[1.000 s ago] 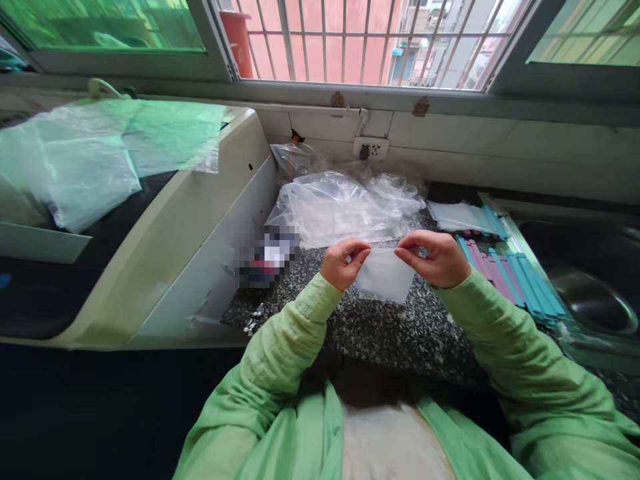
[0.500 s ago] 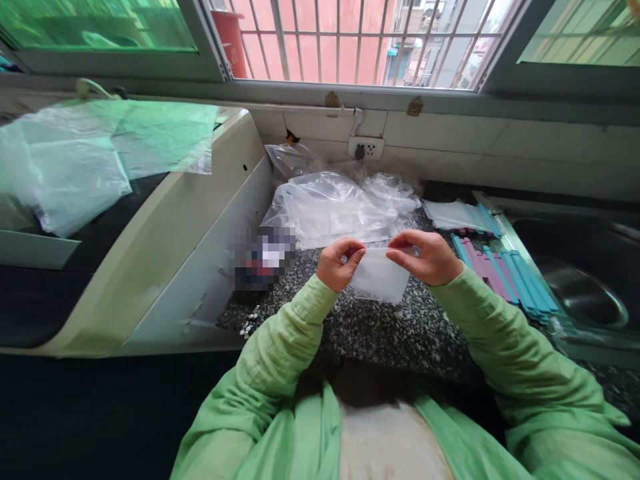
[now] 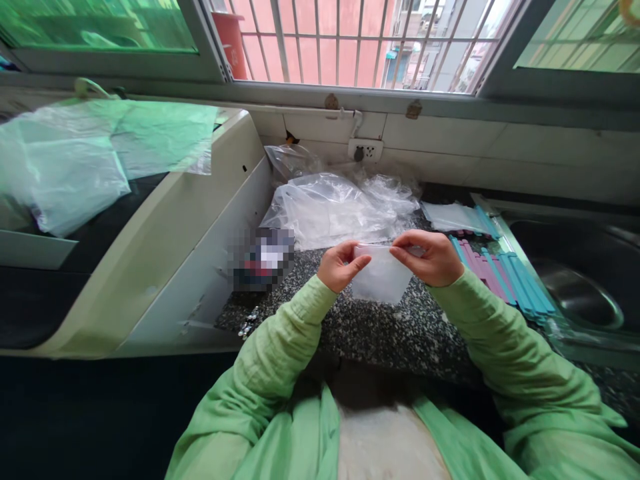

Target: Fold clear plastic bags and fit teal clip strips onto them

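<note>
Bag point(image 3: 381, 281) spans between left hand point(image 3: 341, 267) and right hand point(image 3: 434, 259), below their fingertips.

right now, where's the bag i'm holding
In the head view, the small bag is right of centre, between your left hand and right hand, over the speckled counter.

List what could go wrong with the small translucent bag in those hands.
The bag might slip, since the left hand and right hand hold it only near its top edge. The right sleeve lies close to the coloured strips and could nudge them.
</note>
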The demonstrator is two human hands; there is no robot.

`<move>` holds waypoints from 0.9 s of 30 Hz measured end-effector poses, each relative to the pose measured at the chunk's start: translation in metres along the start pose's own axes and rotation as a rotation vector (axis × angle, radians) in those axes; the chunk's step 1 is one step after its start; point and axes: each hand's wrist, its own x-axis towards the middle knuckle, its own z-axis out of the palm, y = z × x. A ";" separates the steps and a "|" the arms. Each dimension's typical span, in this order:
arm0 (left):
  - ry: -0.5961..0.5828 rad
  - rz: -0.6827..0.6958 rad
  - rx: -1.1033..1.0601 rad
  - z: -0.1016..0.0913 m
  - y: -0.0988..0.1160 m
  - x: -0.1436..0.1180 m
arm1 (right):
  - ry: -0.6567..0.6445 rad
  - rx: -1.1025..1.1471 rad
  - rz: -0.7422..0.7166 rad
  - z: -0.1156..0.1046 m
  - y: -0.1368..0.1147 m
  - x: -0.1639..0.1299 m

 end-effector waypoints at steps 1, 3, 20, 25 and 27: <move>0.027 -0.009 -0.018 0.001 0.000 0.000 | 0.001 0.002 -0.004 0.000 0.000 0.000; 0.071 -0.011 -0.048 0.002 0.000 0.001 | 0.003 0.006 -0.008 0.000 0.000 0.000; -0.103 0.186 0.187 -0.004 0.001 0.003 | -0.039 0.064 0.041 0.002 -0.004 0.001; -0.136 0.168 0.198 -0.003 0.005 0.002 | -0.001 0.052 0.048 -0.002 -0.005 0.000; -0.138 0.158 0.185 -0.003 0.005 0.002 | 0.003 0.047 0.046 -0.003 -0.005 0.000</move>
